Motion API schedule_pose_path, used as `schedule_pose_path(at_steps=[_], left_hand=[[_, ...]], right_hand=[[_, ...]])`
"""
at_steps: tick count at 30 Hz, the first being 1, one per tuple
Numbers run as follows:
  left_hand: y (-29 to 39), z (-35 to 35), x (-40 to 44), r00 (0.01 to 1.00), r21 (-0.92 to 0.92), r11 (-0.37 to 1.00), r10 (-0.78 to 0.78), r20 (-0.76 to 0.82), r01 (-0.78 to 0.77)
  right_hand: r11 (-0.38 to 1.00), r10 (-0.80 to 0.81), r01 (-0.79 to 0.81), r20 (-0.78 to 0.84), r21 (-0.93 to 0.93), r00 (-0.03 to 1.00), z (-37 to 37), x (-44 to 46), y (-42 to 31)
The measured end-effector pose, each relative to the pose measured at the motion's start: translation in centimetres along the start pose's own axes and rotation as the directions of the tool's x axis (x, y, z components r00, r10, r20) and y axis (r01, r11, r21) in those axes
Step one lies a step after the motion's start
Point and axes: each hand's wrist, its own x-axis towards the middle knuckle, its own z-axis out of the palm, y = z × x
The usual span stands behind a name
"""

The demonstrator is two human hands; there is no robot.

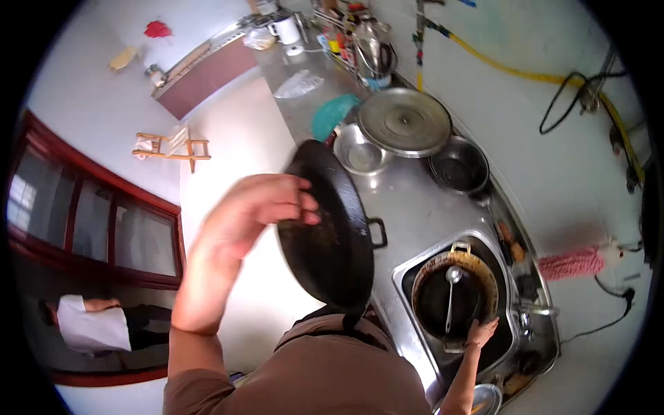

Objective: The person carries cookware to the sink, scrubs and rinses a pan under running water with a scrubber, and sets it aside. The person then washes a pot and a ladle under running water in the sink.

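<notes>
Fingers of the left hand are curled at the black wok, tilted steeply at the counter's front edge; clamping cannot be told. By loose grip, it could be dropped. Narrow room is left between the sink's left edge and the pot, its rim touched by the right hand, whose fingers' closure is unclear.
</notes>
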Motion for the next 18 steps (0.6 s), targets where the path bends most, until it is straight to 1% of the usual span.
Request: schedule_pose_path(at_steps=[1, 2, 3, 4, 5, 7, 8, 9, 10, 11, 13, 15, 17, 18], left_hand=[[-0.3, 1.2, 0.4, 0.998, 0.020, 1.000, -0.022, 0.060, 0.021], [-0.7, 2.4, 0.7, 0.995, 0.070, 0.997, -0.036, 0.088, 0.030], [-1.1, 3.7, 1.0, 0.992, 0.120, 0.992, -0.051, 0.115, 0.037], [-1.5, 4.8, 1.3, 0.975, 0.121, 0.993, -0.033, 0.221, 0.007], [-1.9, 6.0, 1.6, 0.947, 0.122, 0.992, -0.017, 0.322, -0.024], [-3.0, 8.0, 2.1, 0.901, 0.095, 0.995, -0.047, 0.431, 0.006], [-3.4, 9.3, 2.2, 0.886, 0.112, 0.993, -0.085, 0.456, 0.037], [-3.9, 10.6, 2.3, 0.867, 0.130, 0.989, -0.122, 0.482, 0.067], [-4.5, 12.1, 2.3, 0.840, 0.159, 0.987, -0.117, 0.530, 0.037], [-5.2, 13.5, 2.3, 0.809, 0.187, 0.982, -0.114, 0.576, 0.005], [-5.9, 16.4, 1.5, 0.742, 0.341, 0.927, -0.120, 0.660, -0.154], [-5.1, 18.5, -0.1, 0.716, 0.447, 0.849, -0.125, 0.687, -0.281], [-6.8, 20.7, -1.0, 0.688, 0.528, 0.726, -0.104, 0.718, -0.441], [-7.5, 21.5, -1.8, 0.666, 0.515, 0.713, -0.092, 0.740, -0.475]], right_hand=[[1.000, -0.027, 0.027, -0.016, 0.014, 1.000, 0.9, 0.5, -1.1], [0.915, -0.185, 0.168, 0.012, 0.366, 0.983, 2.4, 1.0, -1.9], [0.694, -0.345, 0.264, -0.013, 0.669, 0.938, 3.0, 1.5, -3.2], [0.603, -0.322, 0.112, 0.112, 0.790, 0.940, 3.1, 1.2, -5.4], [0.496, -0.320, -0.055, 0.242, 0.866, 0.916, 2.9, 0.4, -8.4], [0.307, -0.278, -0.284, 0.371, 0.908, 0.886, 2.9, -0.9, -13.1], [0.176, -0.431, -0.376, 0.414, 0.910, 0.802, 2.1, -1.2, -14.6], [0.061, -0.580, -0.478, 0.421, 0.876, 0.698, 1.3, -1.5, -15.9], [-0.026, -0.546, -0.545, 0.445, 0.838, 0.710, 2.1, -1.9, -16.4], [-0.018, -0.386, -0.520, 0.474, 0.854, 0.792, -0.1, -2.9, -17.5], [-0.208, -0.560, -0.582, 0.392, 0.786, 0.730, 0.4, -2.5, -16.2], [-0.220, -0.555, -0.606, 0.413, 0.764, 0.722, 0.6, -2.6, -14.8], [-0.196, -0.505, -0.609, 0.454, 0.768, 0.734, 0.9, -2.8, -13.9], [-0.185, -0.479, -0.612, 0.473, 0.769, 0.739, 0.8, -3.1, -13.7]])
